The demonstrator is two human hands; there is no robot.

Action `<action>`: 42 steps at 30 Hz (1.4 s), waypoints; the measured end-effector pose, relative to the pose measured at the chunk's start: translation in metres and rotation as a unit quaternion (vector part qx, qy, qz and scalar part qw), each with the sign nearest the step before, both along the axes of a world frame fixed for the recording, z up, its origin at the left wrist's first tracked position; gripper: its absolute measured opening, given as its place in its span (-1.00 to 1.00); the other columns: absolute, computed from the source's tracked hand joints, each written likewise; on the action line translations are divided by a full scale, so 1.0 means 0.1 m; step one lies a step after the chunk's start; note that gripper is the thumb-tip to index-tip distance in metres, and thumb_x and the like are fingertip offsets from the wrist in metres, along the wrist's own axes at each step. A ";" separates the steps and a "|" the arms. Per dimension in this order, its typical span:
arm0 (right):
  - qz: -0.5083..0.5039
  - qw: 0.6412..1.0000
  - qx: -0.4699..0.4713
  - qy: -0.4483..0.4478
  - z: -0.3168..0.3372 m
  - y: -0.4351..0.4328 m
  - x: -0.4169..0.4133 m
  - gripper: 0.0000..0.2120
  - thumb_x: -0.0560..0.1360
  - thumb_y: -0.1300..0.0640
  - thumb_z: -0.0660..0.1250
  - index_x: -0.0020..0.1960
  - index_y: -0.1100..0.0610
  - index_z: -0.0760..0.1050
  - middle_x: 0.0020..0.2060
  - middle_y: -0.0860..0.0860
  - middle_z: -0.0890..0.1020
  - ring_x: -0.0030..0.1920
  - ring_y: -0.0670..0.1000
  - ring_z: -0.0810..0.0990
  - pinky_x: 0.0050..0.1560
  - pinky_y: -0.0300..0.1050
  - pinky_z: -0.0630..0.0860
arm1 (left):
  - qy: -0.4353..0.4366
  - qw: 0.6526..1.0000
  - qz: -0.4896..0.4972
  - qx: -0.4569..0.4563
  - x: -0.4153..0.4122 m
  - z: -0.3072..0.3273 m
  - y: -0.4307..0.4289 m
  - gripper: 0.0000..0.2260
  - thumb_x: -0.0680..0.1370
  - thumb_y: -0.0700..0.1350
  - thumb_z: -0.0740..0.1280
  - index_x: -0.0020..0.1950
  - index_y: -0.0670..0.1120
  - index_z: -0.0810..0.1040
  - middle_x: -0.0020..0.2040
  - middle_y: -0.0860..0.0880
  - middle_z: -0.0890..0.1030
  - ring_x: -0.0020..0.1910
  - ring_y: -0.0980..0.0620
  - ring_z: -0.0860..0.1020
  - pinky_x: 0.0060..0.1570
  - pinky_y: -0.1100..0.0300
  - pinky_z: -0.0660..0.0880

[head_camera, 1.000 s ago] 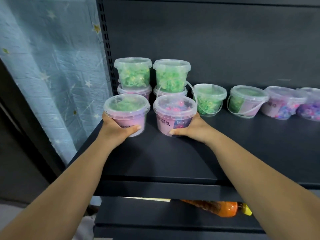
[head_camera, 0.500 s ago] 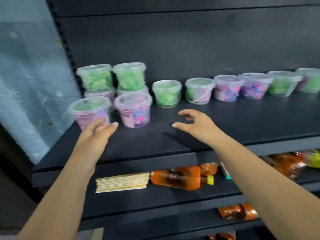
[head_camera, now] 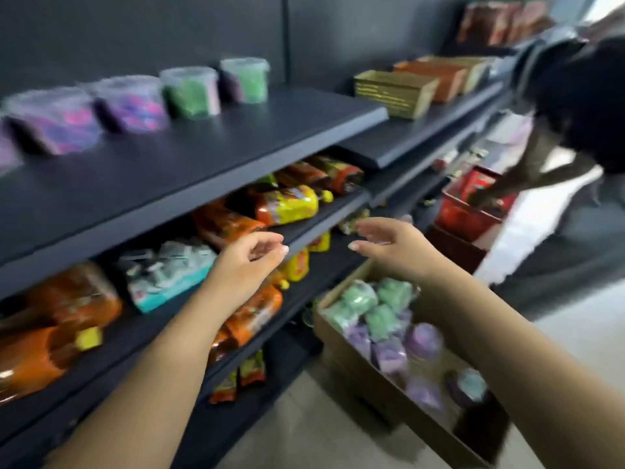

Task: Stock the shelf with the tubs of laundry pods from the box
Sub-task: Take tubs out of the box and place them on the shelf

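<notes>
tubs of laundry pods (head_camera: 389, 324) are in two places: a blurred row of tubs (head_camera: 189, 93) stands along the back of the top shelf (head_camera: 203, 157), and a good number more, green and purple, sit packed in the open cardboard box (head_camera: 355, 374) on the floor at the foot of the shelving, below and to your right. your left hand (head_camera: 247, 262) hangs in the air in front of the lower shelves, its fingers (head_camera: 267, 247) loosely curled and apart, holding nothing. your right hand (head_camera: 395, 245) is above the far end of the box, fingers (head_camera: 372, 228) spread and relaxed, also empty. by the look of it you are between placements, reaching for the next tubs, and the job is partway through: the shelf's front is bare and the box is far from empty. the next move calls for bringing both hands down into the box, closing each round a tub's wall under the lid rim, and lifting straight so the neighbours don't tip. mind the other person (head_camera: 575, 106) bending to the red basket (head_camera: 470, 211) just beyond the box.
</notes>
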State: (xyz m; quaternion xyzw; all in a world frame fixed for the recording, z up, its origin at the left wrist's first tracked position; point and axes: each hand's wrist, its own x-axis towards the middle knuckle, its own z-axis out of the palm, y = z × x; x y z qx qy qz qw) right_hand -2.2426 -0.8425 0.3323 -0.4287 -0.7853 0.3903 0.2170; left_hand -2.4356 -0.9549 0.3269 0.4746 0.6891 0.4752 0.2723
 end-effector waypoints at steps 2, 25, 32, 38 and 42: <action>-0.047 0.999 -0.012 -0.020 -0.15 0.18 0.39 -0.59 0.43 0.06 0.40 0.24 0.14 0.48 0.02 -0.09 0.52 0.05 -0.09 0.48 0.06 -0.26 0.36 | 0.001 0.999 -0.050 -0.021 0.33 -0.19 0.37 -0.91 0.51 -0.17 0.32 -0.01 -0.02 0.51 -0.13 0.17 0.53 -0.13 0.26 0.49 -0.17 0.53 0.40; -0.363 0.804 -0.435 -0.179 -3.50 0.97 1.69 -0.50 0.49 -0.03 0.31 0.31 0.25 0.40 0.24 0.17 0.52 0.24 0.14 0.48 0.25 -0.03 0.39 | 0.107 0.830 -0.370 -0.403 1.39 -3.22 3.10 -0.78 0.51 -0.11 0.33 0.08 -0.19 0.57 0.01 -0.10 0.58 0.01 -0.01 0.51 0.02 0.23 0.34; -0.386 0.756 -0.496 -0.183 -4.61 1.02 1.87 -0.33 0.46 -0.03 0.35 0.43 0.25 0.20 0.37 0.18 0.38 0.34 0.15 0.39 0.31 -0.01 0.35 | 0.302 0.744 -0.509 -0.311 1.55 -4.13 3.54 -0.40 0.37 -0.18 0.47 0.37 -0.21 0.36 0.39 -0.22 0.35 0.38 -0.14 0.31 0.35 0.20 0.16; -0.359 0.749 -0.521 -0.196 -5.18 1.07 1.95 -0.10 0.31 -0.18 0.44 0.44 0.22 0.13 0.38 0.19 0.33 0.36 0.16 0.33 0.34 0.02 0.32 | 0.420 0.647 -0.583 -0.255 1.55 -4.57 3.66 -0.20 0.31 -0.10 0.52 0.45 -0.19 0.22 0.47 -0.19 0.22 0.45 -0.17 0.15 0.41 0.17 0.01; -0.309 0.761 -0.507 -0.259 -5.38 1.11 2.04 0.02 0.29 -0.24 0.42 0.50 0.18 -0.03 0.44 0.18 0.22 0.42 0.18 0.25 0.38 0.02 0.24 | 0.460 0.623 -0.590 -0.231 1.44 -4.72 3.72 -0.11 0.27 -0.08 0.55 0.49 -0.10 0.15 0.47 -0.16 0.18 0.43 -0.21 0.12 0.43 -0.03 0.08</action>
